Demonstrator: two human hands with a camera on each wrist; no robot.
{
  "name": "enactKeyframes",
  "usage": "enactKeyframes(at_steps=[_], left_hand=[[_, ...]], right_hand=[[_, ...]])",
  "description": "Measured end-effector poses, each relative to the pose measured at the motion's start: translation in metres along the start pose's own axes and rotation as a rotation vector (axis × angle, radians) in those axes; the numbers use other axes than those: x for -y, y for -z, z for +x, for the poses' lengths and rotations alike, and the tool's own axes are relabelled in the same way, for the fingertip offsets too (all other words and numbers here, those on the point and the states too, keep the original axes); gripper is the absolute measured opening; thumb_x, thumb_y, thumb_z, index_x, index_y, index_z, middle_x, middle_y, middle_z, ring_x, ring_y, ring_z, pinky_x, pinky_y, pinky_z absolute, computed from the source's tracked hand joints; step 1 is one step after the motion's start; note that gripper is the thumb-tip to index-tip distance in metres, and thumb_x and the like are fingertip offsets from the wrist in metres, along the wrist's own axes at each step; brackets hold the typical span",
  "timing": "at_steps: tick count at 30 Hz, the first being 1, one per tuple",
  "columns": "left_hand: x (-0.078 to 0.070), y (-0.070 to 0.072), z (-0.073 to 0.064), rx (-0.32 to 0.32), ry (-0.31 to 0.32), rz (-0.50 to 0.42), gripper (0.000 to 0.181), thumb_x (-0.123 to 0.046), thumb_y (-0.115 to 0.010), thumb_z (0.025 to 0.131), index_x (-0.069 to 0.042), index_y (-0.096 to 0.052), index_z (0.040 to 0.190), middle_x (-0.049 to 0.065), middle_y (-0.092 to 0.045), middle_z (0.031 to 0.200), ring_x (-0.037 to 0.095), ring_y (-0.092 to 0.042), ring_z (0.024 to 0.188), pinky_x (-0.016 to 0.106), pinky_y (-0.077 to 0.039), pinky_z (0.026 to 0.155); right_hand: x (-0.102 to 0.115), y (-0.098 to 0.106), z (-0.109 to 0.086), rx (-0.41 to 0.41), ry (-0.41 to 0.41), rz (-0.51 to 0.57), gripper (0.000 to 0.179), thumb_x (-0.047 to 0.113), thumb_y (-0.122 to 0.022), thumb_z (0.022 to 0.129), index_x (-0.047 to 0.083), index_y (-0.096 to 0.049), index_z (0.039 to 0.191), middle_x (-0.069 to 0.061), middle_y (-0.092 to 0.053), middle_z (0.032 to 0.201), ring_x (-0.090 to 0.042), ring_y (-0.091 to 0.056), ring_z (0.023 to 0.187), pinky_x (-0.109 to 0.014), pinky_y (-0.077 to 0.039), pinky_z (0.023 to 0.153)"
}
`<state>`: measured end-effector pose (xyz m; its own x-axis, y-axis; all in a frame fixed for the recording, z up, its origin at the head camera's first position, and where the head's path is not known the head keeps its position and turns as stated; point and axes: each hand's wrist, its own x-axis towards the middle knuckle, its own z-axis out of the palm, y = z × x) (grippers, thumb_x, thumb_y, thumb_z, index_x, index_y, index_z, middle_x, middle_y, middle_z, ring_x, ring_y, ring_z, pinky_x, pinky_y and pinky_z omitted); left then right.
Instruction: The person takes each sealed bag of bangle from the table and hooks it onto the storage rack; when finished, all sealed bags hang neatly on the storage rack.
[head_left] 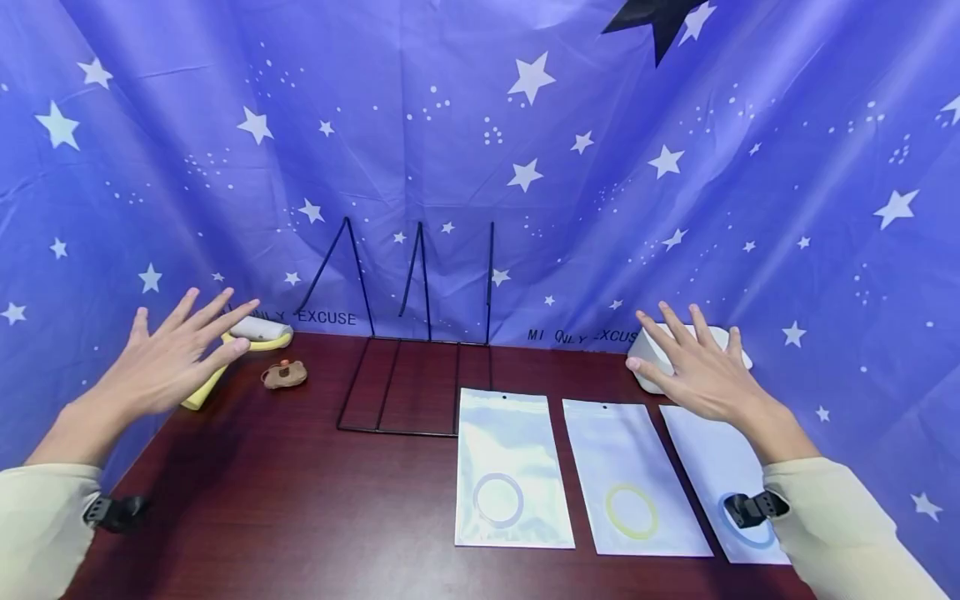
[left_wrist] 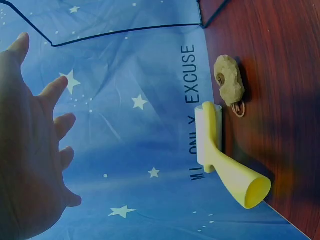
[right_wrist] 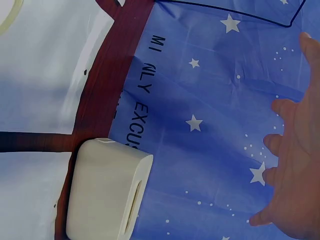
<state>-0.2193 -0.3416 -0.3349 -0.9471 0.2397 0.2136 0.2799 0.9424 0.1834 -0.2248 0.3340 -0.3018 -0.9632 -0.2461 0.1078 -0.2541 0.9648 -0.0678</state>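
My left hand hovers with fingers spread at the left of the table, holding nothing. Behind and below it lies a lint roller with a yellow handle and white roll. Beside that sits a small brown pouch-like item with a thin loop. My right hand, also spread and holding nothing, is raised in front of a white rounded box with a slot. Three pale flat pouches lie in a row: one with a lilac ring, one with a yellow ring, one with a blue ring, partly hidden by my right arm.
A black wire rack stands at the back middle, its uprights against a blue star-printed curtain. The first pouch overlaps its front right corner. The curtain walls the dark red wooden table at the back and both sides.
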Motion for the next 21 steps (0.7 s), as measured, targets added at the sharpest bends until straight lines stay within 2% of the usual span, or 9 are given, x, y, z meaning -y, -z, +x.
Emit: enactKeyframes(at_steps=[6,10,15,18,21], left_hand=[[-0.002,-0.004,-0.002,0.003,-0.002,0.000,0.064,-0.052,-0.040,0.108,-0.039,-0.017,0.165,0.009,-0.010,0.176,0.040,0.012,0.161,0.084,0.016,0.111],[-0.004,-0.007,-0.002,0.008,0.003,0.007,0.066,-0.055,-0.041,0.107,-0.039,-0.017,0.166,0.012,-0.014,0.175,0.039,0.009,0.162,0.082,0.014,0.114],[-0.008,-0.017,-0.001,-0.003,-0.017,-0.005,0.071,-0.054,-0.045,0.106,-0.029,-0.019,0.167,0.020,-0.024,0.171,0.045,-0.005,0.161,0.079,0.002,0.118],[-0.014,-0.027,0.002,-0.027,-0.051,-0.039,0.074,-0.052,-0.050,0.105,-0.021,-0.023,0.166,0.024,-0.030,0.167,0.048,-0.017,0.158,0.074,-0.004,0.123],[-0.023,-0.040,0.006,-0.065,-0.087,-0.099,0.073,-0.048,-0.056,0.103,-0.015,-0.031,0.163,0.024,-0.036,0.164,0.047,-0.028,0.155,0.069,-0.016,0.124]], right_hand=[[0.000,0.000,0.002,0.005,0.004,-0.001,0.081,0.067,-0.041,0.102,0.032,-0.009,0.167,-0.016,-0.005,0.175,-0.054,0.007,0.157,-0.092,0.006,0.104],[0.002,-0.003,0.002,-0.003,-0.001,0.011,0.084,0.068,-0.043,0.101,0.030,-0.007,0.168,-0.016,-0.007,0.175,-0.053,0.007,0.158,-0.090,0.006,0.107],[0.006,-0.009,0.006,-0.003,-0.013,0.033,0.088,0.069,-0.043,0.100,0.029,-0.004,0.168,-0.014,-0.007,0.175,-0.050,0.008,0.159,-0.086,0.008,0.111],[0.007,-0.014,0.007,-0.022,-0.011,0.056,0.088,0.067,-0.045,0.101,0.027,-0.004,0.168,-0.015,-0.010,0.175,-0.051,0.005,0.159,-0.085,0.005,0.113],[0.009,-0.022,0.008,-0.040,0.001,0.099,0.088,0.064,-0.048,0.102,0.023,-0.008,0.168,-0.018,-0.014,0.174,-0.053,0.001,0.158,-0.084,0.001,0.115]])
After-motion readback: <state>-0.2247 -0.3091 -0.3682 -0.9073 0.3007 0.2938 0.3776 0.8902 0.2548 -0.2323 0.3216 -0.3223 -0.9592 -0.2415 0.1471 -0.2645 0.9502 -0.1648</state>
